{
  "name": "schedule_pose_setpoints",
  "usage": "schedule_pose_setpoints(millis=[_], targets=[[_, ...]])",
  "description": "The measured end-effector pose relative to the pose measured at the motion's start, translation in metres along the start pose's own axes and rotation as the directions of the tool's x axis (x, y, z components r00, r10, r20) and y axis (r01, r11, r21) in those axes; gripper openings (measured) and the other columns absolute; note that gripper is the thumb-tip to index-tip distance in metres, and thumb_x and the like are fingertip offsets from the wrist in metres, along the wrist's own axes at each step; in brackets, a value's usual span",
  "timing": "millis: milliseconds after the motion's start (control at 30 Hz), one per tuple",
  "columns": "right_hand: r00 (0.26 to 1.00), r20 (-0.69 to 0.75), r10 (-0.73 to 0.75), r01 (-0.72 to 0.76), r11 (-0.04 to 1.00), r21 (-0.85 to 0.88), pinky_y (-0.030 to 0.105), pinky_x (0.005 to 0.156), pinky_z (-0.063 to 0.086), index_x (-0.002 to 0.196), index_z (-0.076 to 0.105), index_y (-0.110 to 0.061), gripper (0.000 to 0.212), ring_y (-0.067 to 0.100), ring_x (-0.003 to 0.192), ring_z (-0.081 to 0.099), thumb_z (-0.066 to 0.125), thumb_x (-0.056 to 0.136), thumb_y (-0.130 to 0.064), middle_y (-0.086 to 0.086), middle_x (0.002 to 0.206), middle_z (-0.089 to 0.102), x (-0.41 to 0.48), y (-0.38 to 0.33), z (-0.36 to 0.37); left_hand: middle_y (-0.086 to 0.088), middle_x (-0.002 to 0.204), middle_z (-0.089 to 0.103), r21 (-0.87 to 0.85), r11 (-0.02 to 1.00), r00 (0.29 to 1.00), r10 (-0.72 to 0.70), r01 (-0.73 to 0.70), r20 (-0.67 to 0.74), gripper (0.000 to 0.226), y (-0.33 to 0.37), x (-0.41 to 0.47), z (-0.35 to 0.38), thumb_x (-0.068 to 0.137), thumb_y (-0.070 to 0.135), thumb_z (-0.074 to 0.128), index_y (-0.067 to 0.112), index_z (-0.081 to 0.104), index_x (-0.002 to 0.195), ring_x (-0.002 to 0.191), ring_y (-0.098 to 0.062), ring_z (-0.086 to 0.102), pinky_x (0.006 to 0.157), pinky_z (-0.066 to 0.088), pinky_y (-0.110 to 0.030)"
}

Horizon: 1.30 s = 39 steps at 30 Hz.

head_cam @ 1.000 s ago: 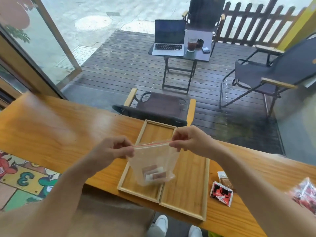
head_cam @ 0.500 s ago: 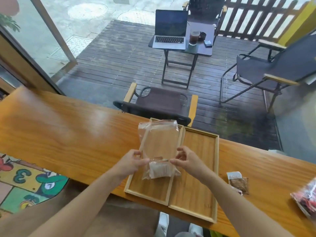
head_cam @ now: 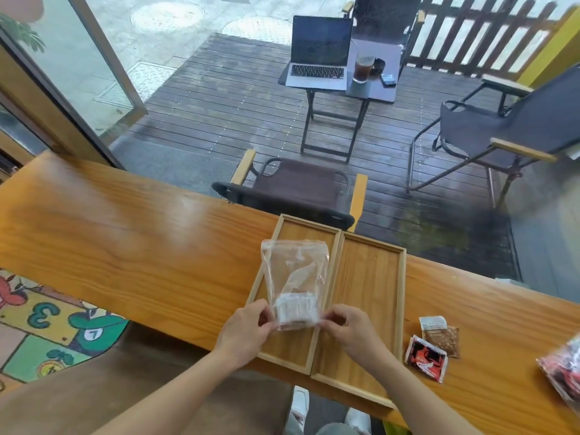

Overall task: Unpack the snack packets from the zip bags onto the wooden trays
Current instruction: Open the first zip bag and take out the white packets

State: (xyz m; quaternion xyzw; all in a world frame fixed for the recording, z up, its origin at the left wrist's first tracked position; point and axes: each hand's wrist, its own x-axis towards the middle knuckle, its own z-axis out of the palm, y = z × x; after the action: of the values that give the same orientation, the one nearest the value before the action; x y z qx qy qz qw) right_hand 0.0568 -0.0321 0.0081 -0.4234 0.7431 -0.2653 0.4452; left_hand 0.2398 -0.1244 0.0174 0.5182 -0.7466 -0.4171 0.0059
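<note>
On the long orange wooden desk (head_cam: 125, 246) in front of us, two shallow rectangular wooden trays (head_cam: 370, 277) sit side by side, long edges touching, running away from us. We hold a clear plastic zip bag (head_cam: 295, 277) laid flat over the left tray, its long axis pointing away from our body. Our left hand (head_cam: 248, 332) pinches the bag's near left corner and our right hand (head_cam: 348, 332) pinches its near right corner; both grips are closed on the plastic. A small cluster of pale snack packets (head_cam: 296, 310) sits inside at the near end, directly between our two hands, so both are about equally close. We cannot tell whether the seal is open, nor count the packets through the creased plastic. To the right of the trays, a red-and-black packet (head_cam: 425, 357) and a brown packet (head_cam: 441, 335) lie on the desk. Another filled bag (head_cam: 561, 375) is cut off at the right edge.
</note>
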Motion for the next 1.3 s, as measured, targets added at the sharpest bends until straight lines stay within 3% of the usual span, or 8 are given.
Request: schedule_pose_setpoints(millis=[333, 533, 667, 767, 900, 1033, 1167, 1300], targets=[[0.993, 0.001, -0.114, 0.109, 0.951, 0.291, 0.028, 0.062, 0.044, 0.07, 0.062, -0.017, 0.017, 0.013, 0.061, 0.052, 0.061, 0.086, -0.024, 0.0, 0.064, 0.057, -0.018, -0.039, -0.028, 0.001, 0.063, 0.065, -0.228, 0.97, 0.997, 0.083, -0.081, 0.001, 0.012, 0.025, -0.015, -0.046, 0.081, 0.016, 0.065, 0.02, 0.063, 0.07, 0.066, -0.016, 0.063, 0.069, 0.052, -0.039], [0.99, 0.133, -0.046, 0.002, 0.949, 0.315, 0.022, 0.061, 0.046, 0.084, 0.063, 0.001, 0.028, 0.01, 0.062, 0.053, 0.063, 0.084, -0.027, 0.003, 0.069, 0.057, -0.021, -0.026, -0.027, -0.004, 0.076, 0.067, -0.304, 0.948, 0.983, -0.041, 0.095, 0.181, 0.006, 0.022, -0.017, -0.048, 0.079, 0.016, 0.069, 0.013, 0.065, 0.082, 0.07, -0.015, 0.061, 0.068, 0.051, -0.034], [0.984, 0.147, 0.104, -0.16, 0.88, 0.448, 0.025, 0.064, 0.052, 0.096, 0.062, -0.006, 0.042, 0.014, 0.074, 0.062, 0.058, 0.081, -0.045, 0.005, 0.086, 0.065, -0.022, -0.015, -0.017, -0.01, 0.107, 0.065, -0.538, 0.673, 0.84, -0.249, 0.508, 0.481, 0.041, 0.017, -0.014, -0.042, 0.078, 0.043, 0.065, 0.014, 0.056, 0.105, 0.098, -0.024, 0.063, 0.079, 0.055, -0.039], [0.949, 0.138, 0.282, -0.313, 0.811, 0.495, 0.031, 0.066, 0.053, 0.101, 0.061, -0.007, 0.043, 0.019, 0.077, 0.062, 0.051, 0.087, -0.047, 0.008, 0.091, 0.064, -0.015, -0.011, -0.011, -0.017, 0.114, 0.061, -0.572, 0.483, 0.745, -0.35, 0.663, 0.568, 0.052, 0.005, -0.001, -0.032, 0.081, 0.045, 0.06, 0.007, 0.049, 0.114, 0.104, -0.03, 0.061, 0.083, 0.055, -0.044], [0.924, 0.168, 0.343, -0.381, 0.809, 0.447, 0.03, 0.061, 0.052, 0.096, 0.063, -0.003, 0.049, 0.017, 0.067, 0.062, 0.051, 0.086, -0.05, 0.006, 0.082, 0.068, -0.002, -0.017, -0.003, -0.017, 0.108, 0.067, -0.585, 0.495, 0.767, -0.414, 0.642, 0.491, 0.046, 0.003, 0.015, -0.015, 0.083, 0.042, 0.061, 0.005, 0.056, 0.111, 0.098, -0.03, 0.065, 0.088, 0.053, -0.045], [0.934, 0.1, 0.343, -0.353, 0.843, 0.406, 0.024, 0.047, 0.041, 0.071, 0.06, -0.009, 0.035, 0.011, 0.042, 0.051, 0.053, 0.089, -0.038, 0.003, 0.058, 0.059, 0.011, -0.029, 0.002, -0.011, 0.095, 0.072, -0.636, 0.509, 0.805, -0.477, 0.58, 0.352, 0.023, 0.014, 0.021, -0.007, 0.086, 0.026, 0.06, 0.01, 0.061, 0.102, 0.089, -0.026, 0.067, 0.078, 0.055, -0.041], [0.948, 0.023, 0.319, -0.298, 0.855, 0.426, 0.032, 0.06, 0.043, 0.066, 0.056, -0.01, 0.031, 0.021, 0.061, 0.055, 0.051, 0.091, -0.028, 0.013, 0.069, 0.058, 0.019, -0.039, 0.001, -0.011, 0.089, 0.073, -0.64, 0.536, 0.819, -0.494, 0.551, 0.291, 0.015, 0.025, 0.019, -0.008, 0.089, 0.018, 0.055, 0.007, 0.065, 0.094, 0.083, -0.025, 0.069, 0.075, 0.057, -0.04], [0.969, 0.025, 0.245, -0.228, 0.855, 0.466, 0.031, 0.053, 0.041, 0.049, 0.054, -0.011, 0.046, 0.022, 0.052, 0.048, 0.047, 0.093, -0.024, 0.012, 0.058, 0.052, 0.014, -0.051, -0.011, -0.01, 0.074, 0.073, -0.704, 0.553, 0.877, -0.428, 0.446, 0.219, 0.018, 0.036, 0.017, -0.024, 0.087, 0.015, 0.058, 0.003, 0.072, 0.085, 0.065, -0.022, 0.068, 0.059, 0.056, -0.032]])
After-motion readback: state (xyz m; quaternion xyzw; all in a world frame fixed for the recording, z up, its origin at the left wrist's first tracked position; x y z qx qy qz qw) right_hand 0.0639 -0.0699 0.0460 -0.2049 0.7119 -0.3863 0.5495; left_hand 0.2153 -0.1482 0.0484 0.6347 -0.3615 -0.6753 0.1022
